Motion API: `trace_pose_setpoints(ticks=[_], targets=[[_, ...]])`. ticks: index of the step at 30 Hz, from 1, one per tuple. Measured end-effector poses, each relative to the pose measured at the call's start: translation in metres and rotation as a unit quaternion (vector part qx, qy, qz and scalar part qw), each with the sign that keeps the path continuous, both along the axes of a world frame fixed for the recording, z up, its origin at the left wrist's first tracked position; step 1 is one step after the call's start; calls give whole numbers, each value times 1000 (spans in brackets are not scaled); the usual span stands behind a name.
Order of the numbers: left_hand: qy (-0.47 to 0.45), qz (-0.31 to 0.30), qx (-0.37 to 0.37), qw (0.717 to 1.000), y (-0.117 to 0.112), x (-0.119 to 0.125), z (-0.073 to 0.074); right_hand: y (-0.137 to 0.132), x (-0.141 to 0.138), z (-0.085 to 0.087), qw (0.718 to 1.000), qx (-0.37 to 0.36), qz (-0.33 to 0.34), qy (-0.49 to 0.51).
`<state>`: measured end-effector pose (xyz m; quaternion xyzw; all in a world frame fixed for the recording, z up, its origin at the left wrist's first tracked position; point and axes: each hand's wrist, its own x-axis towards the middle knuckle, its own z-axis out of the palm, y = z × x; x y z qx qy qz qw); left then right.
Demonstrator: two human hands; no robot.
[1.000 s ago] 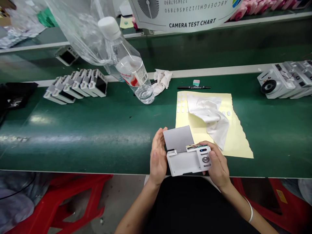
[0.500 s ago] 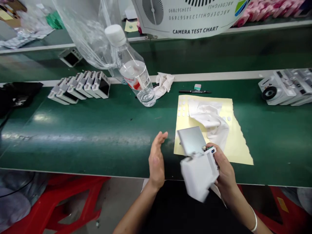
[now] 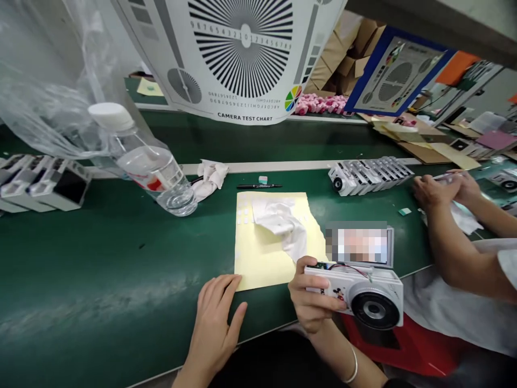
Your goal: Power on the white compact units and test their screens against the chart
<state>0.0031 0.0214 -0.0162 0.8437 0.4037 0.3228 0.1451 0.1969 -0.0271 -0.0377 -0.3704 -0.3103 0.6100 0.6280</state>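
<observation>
Snagging was risked, the thin red wire (image 3: 346, 264) being exposed — the boxy white camera (image 3: 357, 293) was clasped by the right hand (image 3: 311, 299), nothing by the left hand (image 3: 214, 319).

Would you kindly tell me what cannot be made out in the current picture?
All in the head view:
Image on the flipped-up screen: masked by pixelation.
Lettering on the held camera: partly covered by the right hand.
Part of the yellow sheet: hidden under the white cloth.
Leftmost white devices: cut off by the left edge.
</observation>
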Motion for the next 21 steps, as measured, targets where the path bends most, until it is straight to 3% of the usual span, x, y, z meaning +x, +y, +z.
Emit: trace_pose_setpoints(ticks=[7, 14, 18, 21], targets=[[0, 8, -15, 1000, -1, 0, -7, 0, -1, 4, 995, -51, -74, 47], [-114, 43, -89, 989, -2, -6, -7, -4, -7, 19, 996, -67, -45, 38], [-226, 37, -161, 960, -3, -8, -3, -4, -14, 32, 997, -73, 3, -7], [-336, -7, -248, 909, -5, -5, 6, 1, -15, 39, 996, -59, 38, -59]])
